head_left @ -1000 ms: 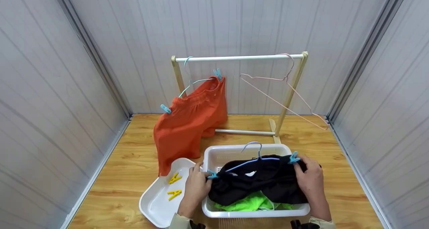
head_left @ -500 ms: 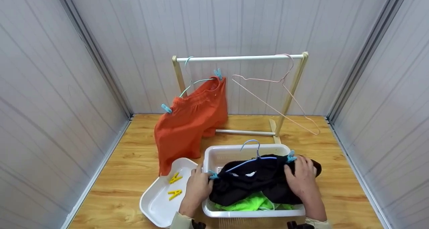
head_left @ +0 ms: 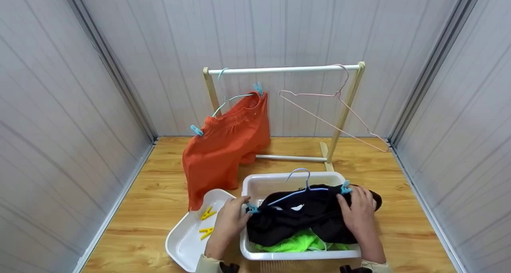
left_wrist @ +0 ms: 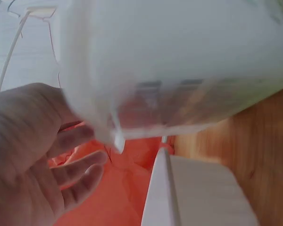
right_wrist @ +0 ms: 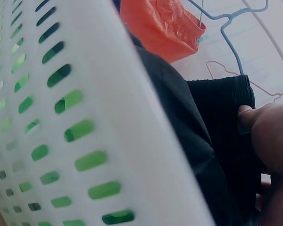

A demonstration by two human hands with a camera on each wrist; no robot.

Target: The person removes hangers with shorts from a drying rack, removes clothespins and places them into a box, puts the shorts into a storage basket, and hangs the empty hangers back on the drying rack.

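Black shorts (head_left: 307,213) with a gathered waistband lie bunched over a white basket (head_left: 271,255). A blue hanger (head_left: 297,193) lies along the waistband, its hook upward, with a light-blue clothespin at each end. My left hand (head_left: 228,223) has thumb and index finger at the left clothespin (head_left: 252,208), pinching it. In the left wrist view its other fingers (left_wrist: 80,174) are spread loosely beside the basket; the fingertips at the clothespin are hidden. My right hand (head_left: 359,213) grips the waistband by the right clothespin (head_left: 345,187), thumb on the cloth in the right wrist view.
Bright green cloth (head_left: 297,242) lies under the shorts. A white tray (head_left: 185,241) with yellow clothespins (head_left: 206,232) stands at left. Behind, a rack (head_left: 279,70) bears orange shorts (head_left: 227,145) on a hanger and a bare pink hanger (head_left: 319,94). Walls enclose the sides and back.
My right hand has shifted left, from the right clothespin onto the waistband beside it. My left hand has changed its hold around the left clothespin. The pink hanger swings slightly.
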